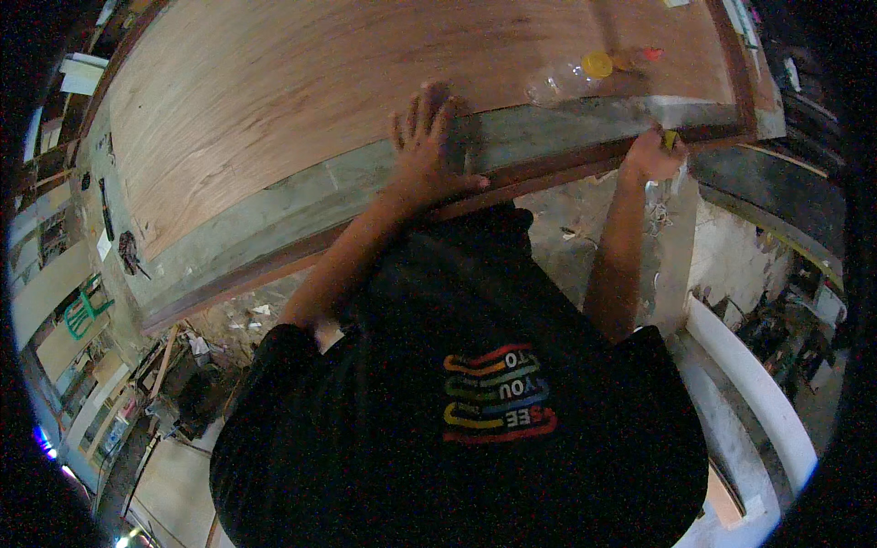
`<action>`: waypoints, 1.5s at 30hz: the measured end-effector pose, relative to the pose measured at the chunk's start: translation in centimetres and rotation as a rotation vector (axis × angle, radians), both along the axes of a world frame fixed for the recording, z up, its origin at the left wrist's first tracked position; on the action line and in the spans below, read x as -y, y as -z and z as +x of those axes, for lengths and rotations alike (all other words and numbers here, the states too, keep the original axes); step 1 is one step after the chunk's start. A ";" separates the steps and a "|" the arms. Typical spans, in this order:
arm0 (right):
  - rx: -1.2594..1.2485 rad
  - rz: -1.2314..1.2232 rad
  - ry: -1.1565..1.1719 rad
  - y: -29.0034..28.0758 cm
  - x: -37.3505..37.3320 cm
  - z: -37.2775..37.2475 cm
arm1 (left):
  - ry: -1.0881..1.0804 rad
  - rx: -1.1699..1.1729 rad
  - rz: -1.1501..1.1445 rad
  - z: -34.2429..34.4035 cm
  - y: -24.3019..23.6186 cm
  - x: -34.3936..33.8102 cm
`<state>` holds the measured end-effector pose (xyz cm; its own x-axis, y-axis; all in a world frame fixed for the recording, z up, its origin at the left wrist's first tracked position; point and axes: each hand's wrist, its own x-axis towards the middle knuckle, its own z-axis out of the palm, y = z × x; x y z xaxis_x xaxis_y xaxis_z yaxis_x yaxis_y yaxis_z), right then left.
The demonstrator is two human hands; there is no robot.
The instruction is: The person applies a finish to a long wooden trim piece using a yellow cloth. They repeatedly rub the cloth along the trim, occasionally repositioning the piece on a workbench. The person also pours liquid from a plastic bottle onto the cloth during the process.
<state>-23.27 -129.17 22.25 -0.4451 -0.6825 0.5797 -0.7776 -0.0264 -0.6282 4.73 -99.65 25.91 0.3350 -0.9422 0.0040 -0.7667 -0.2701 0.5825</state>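
My left hand [425, 151] lies with its fingers spread over the grey near strip of a wooden panel [265, 119], its thumb by the dark brown edge strip [329, 247]. Farther right, my right hand [654, 155] is closed around a small yellow object [670, 140] at that same edge. The fingers cover most of the object, so its kind cannot be made out. Between the hands and a little farther off, a clear plastic bottle [557, 84] with a yellow cap [596, 65] rests on its side on the panel. Beyond the cap is a small red item [650, 53].
Dark tools [107, 210] and a dark tangled item [131, 251] sit at the panel's left end. A green plastic stool [85, 313] stands lower left. Scraps litter the floor below the edge. A long white board [749, 388] stands at lower right.
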 end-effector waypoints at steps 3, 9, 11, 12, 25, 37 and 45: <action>-0.043 0.023 0.038 0.5 0.2 -0.4 | -0.044 0.008 0.074 2.3 -1.1 -3.3; 0.088 -0.066 -0.107 1.8 1.7 -1.7 | -0.151 0.008 0.199 5.6 -3.9 -10.1; 0.139 -0.060 -0.157 1.9 2.0 -2.0 | -0.164 0.037 0.186 5.6 -3.8 -10.5; 0.052 -0.023 -0.144 1.9 2.0 -2.1 | -0.167 0.046 0.170 5.6 -3.7 -10.4; 0.403 -0.108 -0.295 1.2 1.2 -1.4 | 0.086 -0.026 0.080 6.3 -0.5 -5.3; 0.040 0.008 -0.015 0.8 0.8 -0.9 | 0.031 -0.024 -0.055 0.0 -1.6 0.4; -0.001 0.004 -0.027 0.4 0.6 -0.6 | 0.179 -0.342 0.176 -1.0 -2.6 0.1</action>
